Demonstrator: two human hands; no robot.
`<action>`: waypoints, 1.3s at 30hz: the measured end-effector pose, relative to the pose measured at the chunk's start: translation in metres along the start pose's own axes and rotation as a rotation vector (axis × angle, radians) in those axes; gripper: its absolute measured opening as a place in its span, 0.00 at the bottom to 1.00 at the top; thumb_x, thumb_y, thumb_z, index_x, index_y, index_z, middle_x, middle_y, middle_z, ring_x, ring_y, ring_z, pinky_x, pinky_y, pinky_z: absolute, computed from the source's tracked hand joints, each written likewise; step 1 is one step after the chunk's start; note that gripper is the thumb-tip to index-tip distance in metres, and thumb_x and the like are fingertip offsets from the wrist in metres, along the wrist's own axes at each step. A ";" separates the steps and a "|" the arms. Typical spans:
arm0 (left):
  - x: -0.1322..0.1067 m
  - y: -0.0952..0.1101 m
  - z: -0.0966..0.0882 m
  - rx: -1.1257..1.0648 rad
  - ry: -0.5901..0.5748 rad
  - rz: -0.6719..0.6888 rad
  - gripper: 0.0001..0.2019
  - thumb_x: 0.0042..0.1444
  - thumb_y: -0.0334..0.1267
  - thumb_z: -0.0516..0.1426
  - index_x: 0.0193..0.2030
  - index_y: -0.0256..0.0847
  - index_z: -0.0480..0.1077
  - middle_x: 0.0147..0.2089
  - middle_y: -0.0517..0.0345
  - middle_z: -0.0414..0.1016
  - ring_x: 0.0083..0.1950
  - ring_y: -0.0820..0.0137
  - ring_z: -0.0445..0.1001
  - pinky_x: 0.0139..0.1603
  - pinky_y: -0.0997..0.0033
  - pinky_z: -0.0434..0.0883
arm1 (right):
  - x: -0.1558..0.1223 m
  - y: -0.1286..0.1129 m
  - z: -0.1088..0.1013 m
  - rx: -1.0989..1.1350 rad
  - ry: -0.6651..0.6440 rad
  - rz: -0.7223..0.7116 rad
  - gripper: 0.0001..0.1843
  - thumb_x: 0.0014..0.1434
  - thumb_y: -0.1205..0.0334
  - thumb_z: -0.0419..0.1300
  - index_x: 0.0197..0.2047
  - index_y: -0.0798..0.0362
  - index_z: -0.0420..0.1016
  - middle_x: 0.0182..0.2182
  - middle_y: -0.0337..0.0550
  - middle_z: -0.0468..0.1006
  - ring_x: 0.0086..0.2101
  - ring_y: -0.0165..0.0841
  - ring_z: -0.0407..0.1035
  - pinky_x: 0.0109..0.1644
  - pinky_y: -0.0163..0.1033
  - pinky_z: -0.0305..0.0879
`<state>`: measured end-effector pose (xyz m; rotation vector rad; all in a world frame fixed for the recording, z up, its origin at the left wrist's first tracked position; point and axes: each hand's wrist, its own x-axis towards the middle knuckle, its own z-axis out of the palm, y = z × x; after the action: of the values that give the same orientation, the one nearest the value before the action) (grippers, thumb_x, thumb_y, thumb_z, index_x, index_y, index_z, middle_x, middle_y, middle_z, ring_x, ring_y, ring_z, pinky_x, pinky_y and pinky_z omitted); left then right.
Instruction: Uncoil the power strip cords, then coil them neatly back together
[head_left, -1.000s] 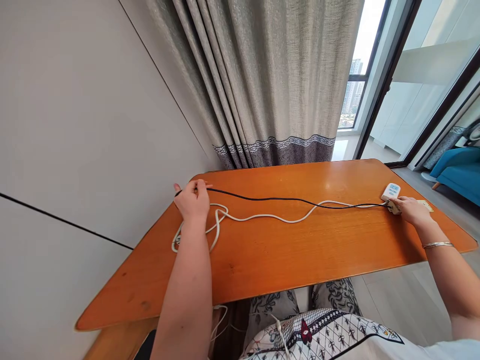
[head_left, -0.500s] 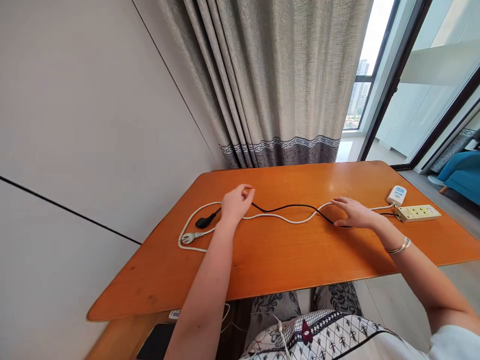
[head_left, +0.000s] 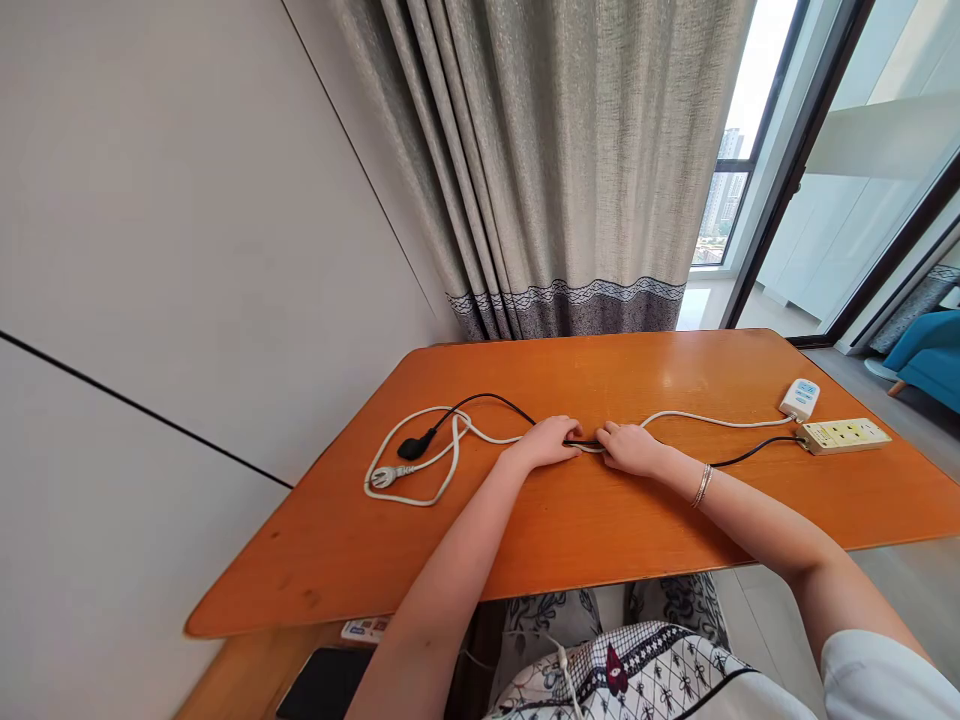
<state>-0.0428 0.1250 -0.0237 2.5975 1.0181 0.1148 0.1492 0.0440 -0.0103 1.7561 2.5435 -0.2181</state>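
Both hands have just come together near the middle of the desk [head_left: 600,530]. Half a second ago they were well apart, with the left hand [head_left: 551,442] over by the plugs and the right hand [head_left: 628,448] on the other side. Now there is only a small gap between them, and the black cord [head_left: 491,396] runs across it with a bit of the white cord [head_left: 731,424] beside it. Each hand looks closed on the black cord — the fingers hide how tightly they hold the white one.

That seems to mean the two cords can now be handled as a pair. The black plug [head_left: 415,446] and white plug [head_left: 383,477] lie loose on the left, near a loop of white cord. Far to the right sit the power strip [head_left: 844,436] and the white block [head_left: 801,399] — no hand is on them now.
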 end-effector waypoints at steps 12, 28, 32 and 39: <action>-0.010 -0.001 -0.044 -0.336 0.396 -0.059 0.15 0.58 0.50 0.55 0.34 0.40 0.72 0.33 0.55 0.77 0.36 0.64 0.73 0.38 0.68 0.67 | -0.017 0.034 -0.129 0.909 0.547 -0.092 0.25 0.60 0.37 0.58 0.30 0.52 0.67 0.21 0.31 0.60 0.23 0.25 0.53 0.27 0.34 0.49; -0.007 0.022 -0.089 -0.570 0.461 0.028 0.11 0.56 0.46 0.56 0.31 0.40 0.71 0.34 0.53 0.80 0.40 0.62 0.77 0.48 0.64 0.69 | -0.019 -0.016 -0.267 1.432 0.973 -0.310 0.26 0.62 0.38 0.59 0.27 0.49 0.58 0.19 0.27 0.43 0.18 0.23 0.41 0.22 0.33 0.44; 0.010 0.030 -0.057 -0.964 0.352 0.072 0.14 0.48 0.46 0.64 0.34 0.40 0.69 0.34 0.52 0.81 0.42 0.62 0.79 0.52 0.60 0.70 | -0.007 -0.020 -0.267 1.470 0.978 -0.307 0.27 0.61 0.36 0.59 0.27 0.49 0.59 0.19 0.26 0.42 0.19 0.23 0.39 0.23 0.33 0.46; 0.020 0.063 -0.014 -1.322 0.092 0.287 0.34 0.47 0.61 0.66 0.56 0.41 0.71 0.63 0.39 0.73 0.65 0.51 0.70 0.64 0.50 0.63 | 0.004 -0.026 -0.275 1.482 0.977 -0.304 0.29 0.56 0.30 0.60 0.28 0.48 0.60 0.20 0.28 0.44 0.20 0.25 0.43 0.22 0.35 0.48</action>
<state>0.0100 0.0998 0.0097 1.4691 0.3161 0.7048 0.1359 0.0770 0.2636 1.9271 3.6786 -2.2468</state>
